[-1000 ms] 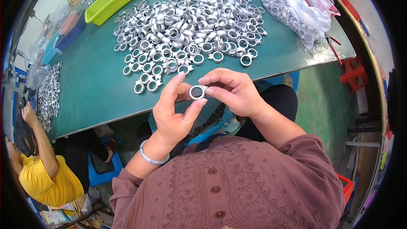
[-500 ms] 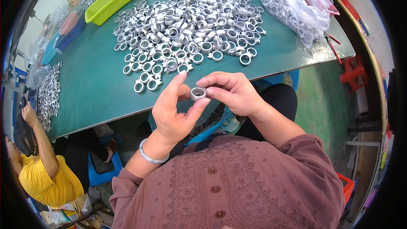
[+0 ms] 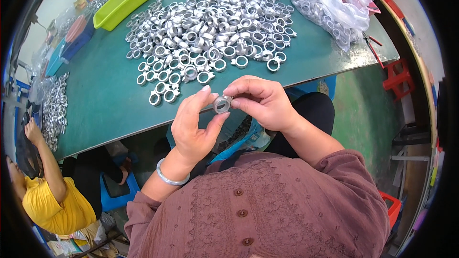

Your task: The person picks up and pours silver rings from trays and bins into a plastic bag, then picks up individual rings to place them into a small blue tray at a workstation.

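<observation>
Above the table's near edge I hold a small silver-grey metal ring (image 3: 216, 103) with a short tab on its side. My right hand (image 3: 268, 104) pinches the tab side between thumb and forefinger. My left hand (image 3: 192, 125), a pale bangle on its wrist, has thumb and fingertips at the other side of the ring. The ring's opening is tilted toward me. Beyond my hands, a wide pile of similar metal rings (image 3: 205, 33) is spread on the green table (image 3: 105, 95), several of them lying singly at its near left.
A yellow-green bin (image 3: 123, 9) stands at the far left, near blue bins. A clear bag of rings (image 3: 330, 7) lies at the far right by red-handled pliers (image 3: 373, 48). A person in yellow (image 3: 57, 205) sits at the left. Below my hands is a blue-edged bag (image 3: 244, 141).
The ring has turned between my fingers, so its opening and inner wall face me more. My left fingers have shifted slightly around it.
</observation>
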A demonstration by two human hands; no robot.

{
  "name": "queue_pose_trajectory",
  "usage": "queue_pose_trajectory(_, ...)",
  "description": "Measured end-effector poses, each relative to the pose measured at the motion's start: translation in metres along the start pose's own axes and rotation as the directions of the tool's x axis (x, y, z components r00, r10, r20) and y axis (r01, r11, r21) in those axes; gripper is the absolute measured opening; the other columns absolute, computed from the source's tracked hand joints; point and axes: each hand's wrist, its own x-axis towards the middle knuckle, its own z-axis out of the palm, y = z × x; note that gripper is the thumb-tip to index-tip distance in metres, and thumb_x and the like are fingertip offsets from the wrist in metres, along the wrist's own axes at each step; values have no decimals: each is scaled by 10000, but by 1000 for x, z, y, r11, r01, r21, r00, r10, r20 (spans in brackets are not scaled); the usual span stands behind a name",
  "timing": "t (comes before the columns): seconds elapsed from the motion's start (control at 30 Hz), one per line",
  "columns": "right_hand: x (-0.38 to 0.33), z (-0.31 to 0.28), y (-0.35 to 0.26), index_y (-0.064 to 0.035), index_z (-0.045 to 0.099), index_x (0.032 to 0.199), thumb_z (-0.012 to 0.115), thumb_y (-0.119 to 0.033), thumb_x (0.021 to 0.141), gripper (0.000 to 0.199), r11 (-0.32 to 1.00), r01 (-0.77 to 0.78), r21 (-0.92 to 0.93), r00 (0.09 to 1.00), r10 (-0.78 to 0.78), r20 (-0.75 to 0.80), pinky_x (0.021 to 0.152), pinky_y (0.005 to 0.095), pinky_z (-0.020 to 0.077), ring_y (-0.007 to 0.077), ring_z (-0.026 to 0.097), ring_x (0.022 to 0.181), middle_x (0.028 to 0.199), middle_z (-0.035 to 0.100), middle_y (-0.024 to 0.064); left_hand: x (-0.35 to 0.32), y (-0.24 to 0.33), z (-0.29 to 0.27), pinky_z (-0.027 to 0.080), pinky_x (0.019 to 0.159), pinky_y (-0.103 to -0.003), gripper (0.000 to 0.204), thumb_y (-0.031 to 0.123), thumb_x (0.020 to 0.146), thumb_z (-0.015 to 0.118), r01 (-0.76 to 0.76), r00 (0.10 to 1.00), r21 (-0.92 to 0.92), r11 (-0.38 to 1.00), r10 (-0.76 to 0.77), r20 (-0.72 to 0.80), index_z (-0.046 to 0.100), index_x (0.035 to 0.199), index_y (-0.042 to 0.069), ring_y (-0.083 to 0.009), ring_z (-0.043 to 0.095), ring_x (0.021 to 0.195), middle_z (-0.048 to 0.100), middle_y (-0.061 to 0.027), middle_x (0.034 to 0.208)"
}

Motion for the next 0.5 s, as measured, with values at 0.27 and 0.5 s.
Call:
queue_pose_trajectory(0.27,-1,-3,-6,16,602,950,564,89,769,199,975,105,-197,994,-103,21,703,230,457,119,566,821,911,583,66,-5,-2,2,497,713,-267,550,-45,648,702,114,993,-129,985,-111,25,496,1156,-4,-188,611,791,608,-117,914)
queue_pose_trajectory(0.5,-2,-38,-14,-62,593,870,635,-13,683,199,469,111,-876,903,-416,-108,643,342,450,262,544,740,771,553,80,4,11,-3,513,701,-255,307,3,834,500,625,715,-686,372,-625,313,484,1139,-18,-155,597,817,564,-88,971)
